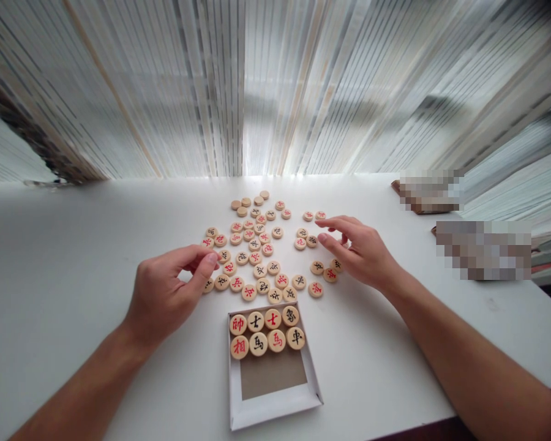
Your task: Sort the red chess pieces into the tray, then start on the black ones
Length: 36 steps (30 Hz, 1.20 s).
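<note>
My left hand is closed, thumb and forefinger pinched together beside a Chinese chess piece at the left of a loose spread. Whether anything sits between those fingertips cannot be made out. Over the right side of the spread hovers my right hand, its thumb and fingers apart and holding nothing. Its fingertips are near a black-marked piece and a red-marked piece. Close to me lies a shallow white box. Two rows of round wooden pieces, red and black marked, fill its far part; its near part shows a grey bottom.
Several blank-faced pieces lie at the far end of the spread. Two blurred-out objects, one farther and one nearer, rest at the right of the white table. A striped string curtain hangs behind.
</note>
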Each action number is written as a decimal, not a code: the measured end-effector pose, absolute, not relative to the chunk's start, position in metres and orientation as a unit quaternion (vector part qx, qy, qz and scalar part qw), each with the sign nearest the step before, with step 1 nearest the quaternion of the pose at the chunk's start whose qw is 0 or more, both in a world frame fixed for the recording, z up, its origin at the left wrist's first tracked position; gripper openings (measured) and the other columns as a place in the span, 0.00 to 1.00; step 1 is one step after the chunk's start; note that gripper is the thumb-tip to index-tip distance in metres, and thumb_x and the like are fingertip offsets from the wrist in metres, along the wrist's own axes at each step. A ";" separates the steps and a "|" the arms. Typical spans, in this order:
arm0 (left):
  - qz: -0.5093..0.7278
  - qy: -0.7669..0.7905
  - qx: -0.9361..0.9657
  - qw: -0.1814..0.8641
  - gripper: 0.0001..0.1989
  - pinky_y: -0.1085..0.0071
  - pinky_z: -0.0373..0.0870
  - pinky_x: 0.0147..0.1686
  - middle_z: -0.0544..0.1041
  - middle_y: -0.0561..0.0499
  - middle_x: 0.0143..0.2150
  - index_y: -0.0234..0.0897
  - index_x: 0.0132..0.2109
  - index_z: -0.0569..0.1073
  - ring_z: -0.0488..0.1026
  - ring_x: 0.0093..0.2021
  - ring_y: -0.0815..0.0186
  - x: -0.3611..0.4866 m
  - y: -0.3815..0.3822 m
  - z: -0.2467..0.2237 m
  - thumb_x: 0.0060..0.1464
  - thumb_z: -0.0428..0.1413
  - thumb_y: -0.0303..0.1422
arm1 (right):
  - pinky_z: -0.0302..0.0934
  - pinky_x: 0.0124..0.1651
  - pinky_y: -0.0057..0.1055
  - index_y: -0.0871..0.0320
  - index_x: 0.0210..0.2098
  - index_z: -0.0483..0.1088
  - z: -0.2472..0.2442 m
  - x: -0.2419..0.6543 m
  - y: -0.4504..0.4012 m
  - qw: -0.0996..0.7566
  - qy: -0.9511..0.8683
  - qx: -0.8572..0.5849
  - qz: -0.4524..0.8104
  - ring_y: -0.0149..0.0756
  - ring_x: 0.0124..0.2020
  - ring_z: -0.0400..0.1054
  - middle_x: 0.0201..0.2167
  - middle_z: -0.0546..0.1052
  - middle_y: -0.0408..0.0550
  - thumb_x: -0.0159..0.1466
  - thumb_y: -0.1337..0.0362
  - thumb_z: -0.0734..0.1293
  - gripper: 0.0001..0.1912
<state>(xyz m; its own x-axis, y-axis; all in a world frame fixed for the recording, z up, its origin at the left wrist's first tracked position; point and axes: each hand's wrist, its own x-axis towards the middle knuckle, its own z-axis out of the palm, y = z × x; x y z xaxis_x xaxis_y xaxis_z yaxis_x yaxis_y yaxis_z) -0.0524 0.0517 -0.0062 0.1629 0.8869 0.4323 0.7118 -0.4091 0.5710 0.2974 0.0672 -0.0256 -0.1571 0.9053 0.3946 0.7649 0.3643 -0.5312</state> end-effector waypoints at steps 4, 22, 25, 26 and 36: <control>0.369 0.521 0.759 0.125 0.12 0.70 0.72 0.33 0.86 0.54 0.31 0.40 0.36 0.83 0.82 0.30 0.65 -0.051 0.051 -0.009 0.66 0.59 0.39 | 0.52 0.72 0.62 0.53 0.74 0.65 -0.033 0.295 0.071 0.213 -0.790 -0.572 0.051 0.64 0.74 0.58 0.74 0.70 0.56 0.79 0.47 0.57 0.31; 0.378 0.506 0.765 0.130 0.11 0.71 0.72 0.33 0.85 0.54 0.29 0.40 0.36 0.83 0.81 0.29 0.65 -0.049 0.050 -0.008 0.66 0.59 0.37 | 0.64 0.60 0.54 0.56 0.47 0.84 -0.037 0.315 0.082 0.276 -0.770 -0.574 0.025 0.56 0.55 0.77 0.51 0.85 0.57 0.74 0.56 0.65 0.16; 0.377 0.505 0.767 0.120 0.11 0.71 0.73 0.34 0.86 0.53 0.31 0.40 0.36 0.83 0.82 0.30 0.64 -0.050 0.050 -0.009 0.66 0.59 0.37 | 0.67 0.55 0.52 0.56 0.49 0.84 -0.038 0.319 0.083 0.269 -0.768 -0.581 0.027 0.55 0.51 0.77 0.49 0.85 0.57 0.71 0.56 0.68 0.16; 0.377 0.504 0.768 0.116 0.11 0.71 0.73 0.34 0.86 0.53 0.31 0.40 0.36 0.83 0.82 0.30 0.65 -0.050 0.050 -0.009 0.66 0.59 0.37 | 0.67 0.55 0.52 0.56 0.49 0.84 -0.038 0.319 0.082 0.265 -0.768 -0.582 0.028 0.55 0.50 0.77 0.49 0.85 0.57 0.70 0.56 0.68 0.16; 0.379 0.499 0.772 0.105 0.11 0.71 0.72 0.32 0.86 0.53 0.31 0.41 0.36 0.83 0.82 0.30 0.64 -0.048 0.051 -0.011 0.66 0.59 0.37 | 0.66 0.49 0.47 0.53 0.37 0.77 -0.035 0.317 0.078 0.245 -0.773 -0.584 0.043 0.50 0.41 0.76 0.39 0.83 0.52 0.68 0.57 0.72 0.07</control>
